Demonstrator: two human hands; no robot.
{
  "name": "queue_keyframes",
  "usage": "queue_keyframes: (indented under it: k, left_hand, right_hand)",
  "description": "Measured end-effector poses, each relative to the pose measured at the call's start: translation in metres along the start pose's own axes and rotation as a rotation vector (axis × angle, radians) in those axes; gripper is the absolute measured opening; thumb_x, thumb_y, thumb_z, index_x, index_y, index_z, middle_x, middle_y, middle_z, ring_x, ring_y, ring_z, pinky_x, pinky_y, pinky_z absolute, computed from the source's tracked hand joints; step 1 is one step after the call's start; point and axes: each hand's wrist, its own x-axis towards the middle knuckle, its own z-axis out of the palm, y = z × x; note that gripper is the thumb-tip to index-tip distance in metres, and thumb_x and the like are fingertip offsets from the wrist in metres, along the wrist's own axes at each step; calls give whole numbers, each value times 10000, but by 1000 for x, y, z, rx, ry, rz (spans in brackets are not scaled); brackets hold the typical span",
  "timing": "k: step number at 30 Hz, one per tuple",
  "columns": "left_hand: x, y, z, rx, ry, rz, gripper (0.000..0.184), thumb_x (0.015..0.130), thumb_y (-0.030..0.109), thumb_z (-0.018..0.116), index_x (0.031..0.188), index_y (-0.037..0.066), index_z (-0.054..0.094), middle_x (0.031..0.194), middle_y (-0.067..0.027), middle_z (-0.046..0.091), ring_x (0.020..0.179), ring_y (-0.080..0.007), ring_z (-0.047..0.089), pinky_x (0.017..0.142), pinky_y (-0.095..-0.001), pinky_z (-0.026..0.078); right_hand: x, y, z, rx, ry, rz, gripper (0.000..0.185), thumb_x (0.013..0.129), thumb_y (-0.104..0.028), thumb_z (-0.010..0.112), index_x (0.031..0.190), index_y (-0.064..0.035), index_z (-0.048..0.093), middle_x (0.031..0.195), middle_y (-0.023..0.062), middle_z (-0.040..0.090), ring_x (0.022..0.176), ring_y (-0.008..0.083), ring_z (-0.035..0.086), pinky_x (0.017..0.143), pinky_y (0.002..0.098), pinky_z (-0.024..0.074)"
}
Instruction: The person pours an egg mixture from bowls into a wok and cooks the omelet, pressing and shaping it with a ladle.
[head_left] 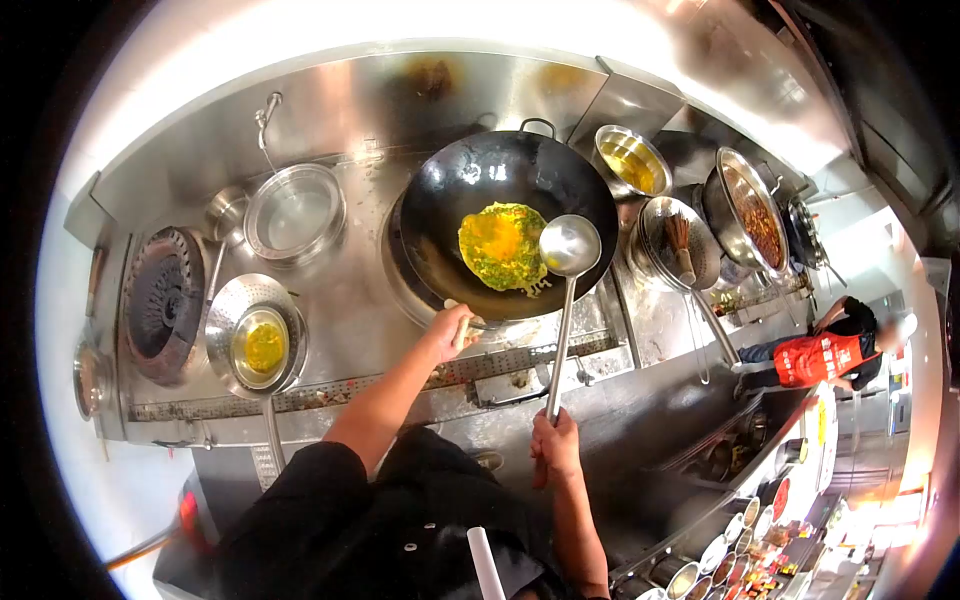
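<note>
A large black wok (440, 190) sits on the burner, tilted toward me. In it lies a yellow-and-green egg omelette (490, 262), its middle more orange and wet-looking. My left hand (452, 334) is closed at the wok's near edge; a pale bit of something, perhaps a cloth, shows at the fingers. My right hand (556, 445) is wrapped around the long handle of a steel ladle (571, 246). The ladle's bowl is over the right side of the wok, beside the omelette's right edge; whether it touches the egg I cannot tell.
Left of the wok are a steel pot of clear liquid (295, 212), a strainer (228, 310) over a yellow-filled bowl, and a bare burner (165, 300). At right stand a bowl of yellow liquid (632, 165), a strainer with a brush (680, 250), and a person in a red apron (815, 358).
</note>
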Motion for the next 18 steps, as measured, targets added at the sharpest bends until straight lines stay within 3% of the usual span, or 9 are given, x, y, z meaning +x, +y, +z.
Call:
queue_keyframes:
  k: [3, 7, 10, 13, 18]
  left_hand:
    - [1, 6, -1, 38, -32, 0, 228, 799, 249, 623, 858, 37, 563, 798, -168, 609, 572, -230, 592, 391, -280, 422]
    - [10, 3, -3, 53, -20, -15, 245, 804, 247, 611, 874, 16, 575, 790, -174, 612, 552, -228, 587, 375, -284, 413]
    - [18, 5, -12, 40, -108, -44, 163, 815, 168, 603, 900, 46, 537, 852, -137, 603, 686, -257, 611, 474, -319, 490]
    - [16, 1, -5, 52, -57, -9, 258, 824, 250, 581, 890, 0, 585, 729, -170, 606, 530, -223, 579, 347, -280, 395]
    - [3, 11, 6, 115, -6, -80, 247, 840, 230, 568, 923, -2, 552, 739, -163, 602, 533, -226, 583, 336, -264, 393]
  right_hand:
    - [12, 9, 3, -139, 58, -30, 66, 879, -97, 548, 879, -43, 509, 596, 13, 483, 427, 103, 455, 388, 285, 404]
    - [17, 20, 6, -74, 70, -34, 64, 875, -84, 546, 858, -34, 509, 582, 19, 485, 419, 107, 461, 379, 282, 398]
    - [18, 25, 6, -88, 90, -60, 71, 877, -84, 548, 852, -28, 513, 571, 23, 485, 414, 110, 462, 376, 281, 393]
    - [22, 31, 4, -140, 103, -73, 82, 880, -90, 550, 851, -22, 514, 563, 28, 490, 406, 115, 465, 375, 283, 396]
    - [20, 22, 6, -173, 123, -58, 99, 886, -100, 551, 857, -11, 518, 553, 32, 492, 402, 122, 478, 371, 291, 409]
